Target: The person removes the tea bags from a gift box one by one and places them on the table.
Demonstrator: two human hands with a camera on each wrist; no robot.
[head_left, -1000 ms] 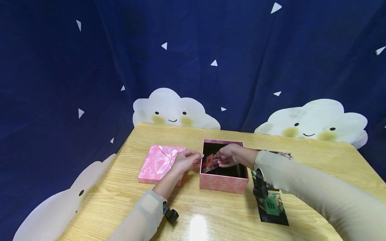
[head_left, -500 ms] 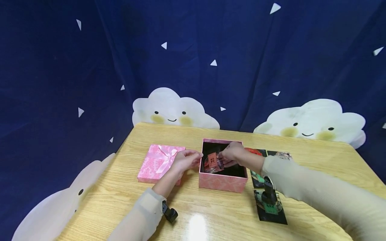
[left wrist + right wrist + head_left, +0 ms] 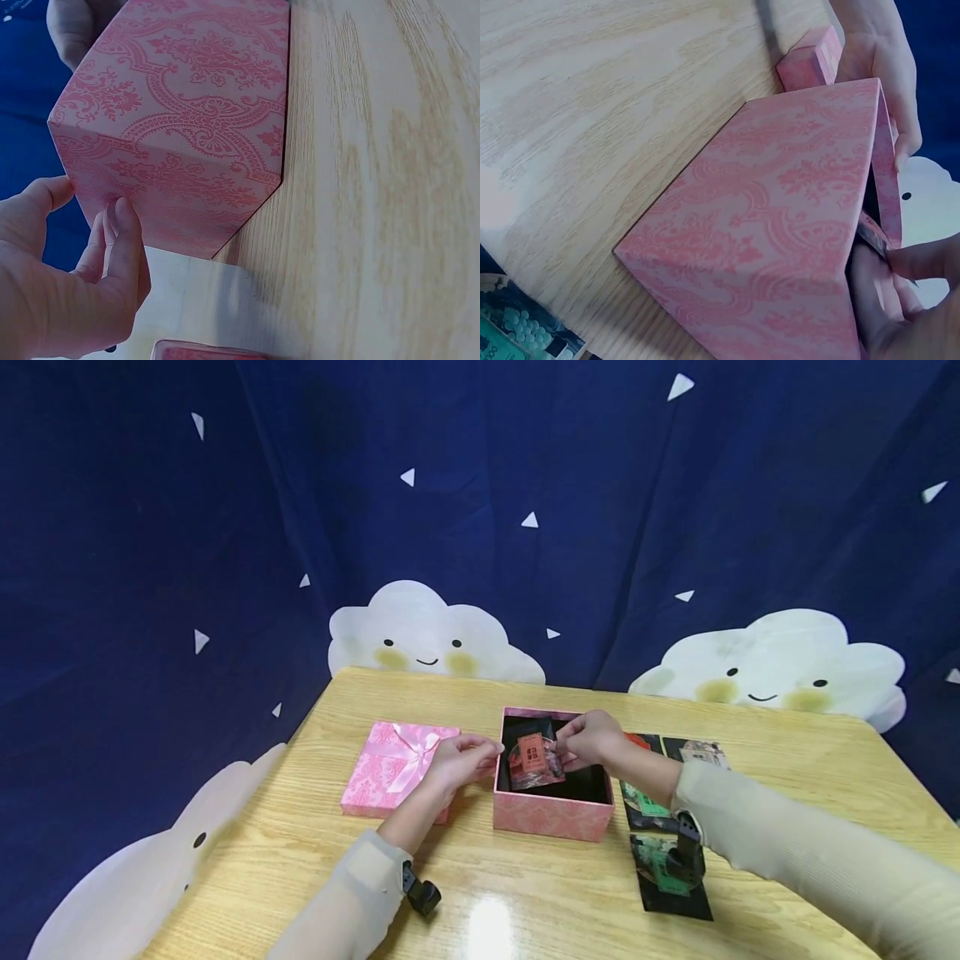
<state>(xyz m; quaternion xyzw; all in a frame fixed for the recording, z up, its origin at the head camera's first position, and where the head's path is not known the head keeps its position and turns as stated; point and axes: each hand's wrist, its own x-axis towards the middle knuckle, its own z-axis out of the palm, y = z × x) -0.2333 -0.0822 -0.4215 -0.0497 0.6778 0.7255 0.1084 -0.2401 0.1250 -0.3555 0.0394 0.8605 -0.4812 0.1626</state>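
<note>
A pink damask-patterned gift box (image 3: 553,817) stands uncovered on the table, dark inside. My left hand (image 3: 457,764) holds its left rim; in the left wrist view the thumb lies at the top edge and the fingers (image 3: 124,225) press the outer wall. My right hand (image 3: 592,741) reaches over the right side and pinches the right edge of a dark flat packet with a red label (image 3: 532,755), tilted inside the box. In the right wrist view the box wall (image 3: 765,210) hides most of that packet.
The pink lid with a ribbon bow (image 3: 397,768) lies left of the box. Several dark flat packets lie to the right, among them a green-labelled packet (image 3: 660,885) nearest the front. A blue curtain (image 3: 465,510) with white clouds hangs behind the table.
My right hand has drawn back rightward and slightly up, with the red-labelled packet turning to show more of its face. The left hand stays at the rim.
</note>
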